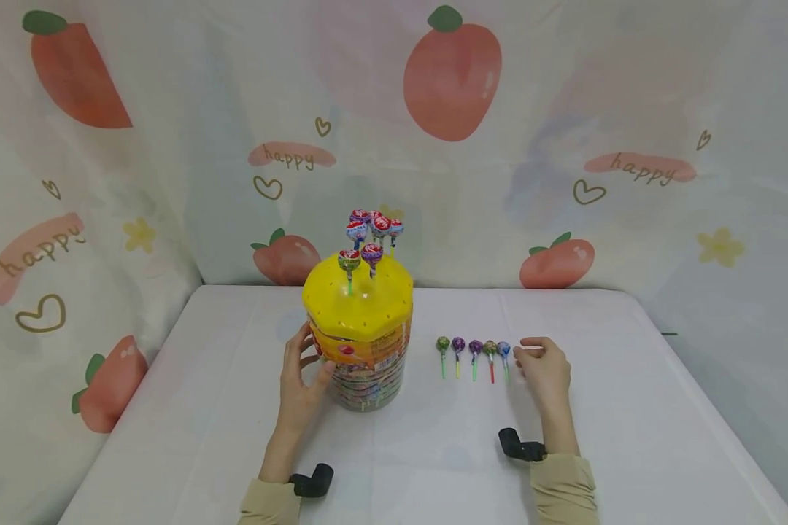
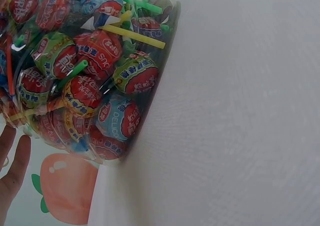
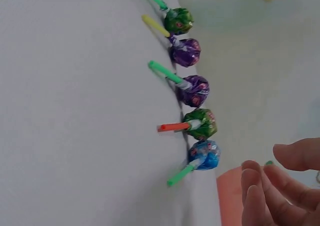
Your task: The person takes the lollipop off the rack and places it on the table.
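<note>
A clear plastic candy jar [image 1: 370, 386] full of wrapped lollipops stands upright on the table under a yellow octagonal lid [image 1: 357, 312]. Several lollipops [image 1: 371, 254] stick up from holes in that lid. My left hand [image 1: 300, 386] holds the jar's left side, thumb at the front; two of its fingers [image 2: 17, 163] show by the jar wall [image 2: 82, 93] in the left wrist view. My right hand [image 1: 543, 368], fingers loosely bent and holding nothing, hovers just right of a blue lollipop [image 3: 205, 154], the end one in a row with green and purple lollipops [image 3: 194, 90].
The row of loose lollipops lies to the right of the jar, sticks toward me. A white cloth covers the table [image 1: 427, 467]. Behind it hangs a printed curtain [image 1: 368, 87] with fruit and hearts. Black camera mounts [image 1: 311, 481] sit at both wrists.
</note>
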A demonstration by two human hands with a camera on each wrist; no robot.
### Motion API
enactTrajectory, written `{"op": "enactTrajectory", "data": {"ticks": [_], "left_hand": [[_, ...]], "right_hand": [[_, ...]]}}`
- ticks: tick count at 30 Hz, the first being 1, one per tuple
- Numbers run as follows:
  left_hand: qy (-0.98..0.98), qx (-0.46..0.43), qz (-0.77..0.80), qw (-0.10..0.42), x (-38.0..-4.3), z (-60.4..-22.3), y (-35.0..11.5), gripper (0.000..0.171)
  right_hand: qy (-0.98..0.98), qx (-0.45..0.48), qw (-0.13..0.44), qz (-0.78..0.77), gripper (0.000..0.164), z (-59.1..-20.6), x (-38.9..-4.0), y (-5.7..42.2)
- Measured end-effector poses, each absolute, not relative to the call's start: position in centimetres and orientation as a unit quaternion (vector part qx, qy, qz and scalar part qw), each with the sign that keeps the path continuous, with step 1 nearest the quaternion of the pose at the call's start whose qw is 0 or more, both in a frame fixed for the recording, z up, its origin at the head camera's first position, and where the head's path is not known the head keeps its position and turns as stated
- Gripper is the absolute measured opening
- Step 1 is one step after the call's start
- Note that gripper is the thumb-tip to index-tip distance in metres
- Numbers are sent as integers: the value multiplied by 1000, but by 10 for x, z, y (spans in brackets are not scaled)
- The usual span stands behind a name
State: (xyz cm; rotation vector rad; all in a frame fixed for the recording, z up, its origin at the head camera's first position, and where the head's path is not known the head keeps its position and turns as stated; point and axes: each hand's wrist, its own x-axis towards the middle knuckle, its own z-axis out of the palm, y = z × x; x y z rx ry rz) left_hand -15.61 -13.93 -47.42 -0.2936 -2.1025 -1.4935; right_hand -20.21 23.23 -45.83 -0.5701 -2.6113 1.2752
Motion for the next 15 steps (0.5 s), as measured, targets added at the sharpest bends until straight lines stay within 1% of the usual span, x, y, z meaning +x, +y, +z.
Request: {"op": "enactTrajectory", "data": {"ticks": [6, 11, 15], "left_hand": [[-781, -109, -554, 268, -157, -474, -139, 74], [-781, -110, -557, 261, -158, -479, -142, 74], [-775, -120, -561, 266, -159, -484, -145, 72]], "right_hand": [[-875, -167, 120, 437, 30, -435, -194, 224], [-857, -152, 149, 468, 32, -418, -187, 214], [-840, -140, 174, 494, 32, -408, -180, 204]]}}
